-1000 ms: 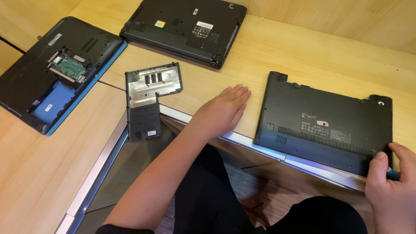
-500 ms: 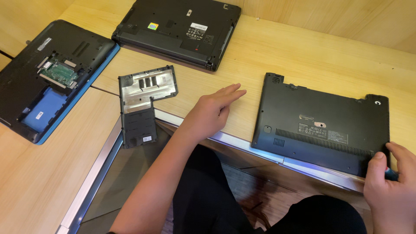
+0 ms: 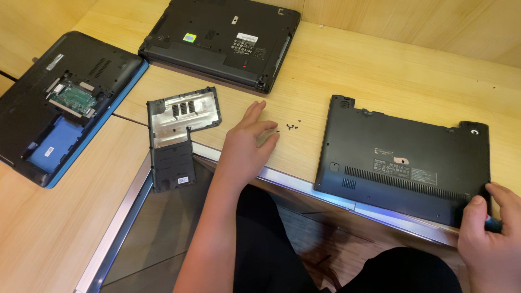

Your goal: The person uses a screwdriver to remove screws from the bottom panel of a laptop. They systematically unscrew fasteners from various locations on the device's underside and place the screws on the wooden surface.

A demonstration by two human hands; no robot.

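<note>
Wooden desk [image 3: 380, 70]. Left hand [image 3: 247, 146] spread, fingertips near loose screws [image 3: 292, 127]; could scatter them. Right hand [image 3: 491, 239] pinched screwdriver [image 3: 493, 223] at upturned laptop [image 3: 404, 163] corner; tip might slip.

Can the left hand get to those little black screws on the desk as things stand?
Probably yes. The left hand lies open on the wooden desk with its fingertips just short of the small black screws, and only bare desk lies between them.
</note>
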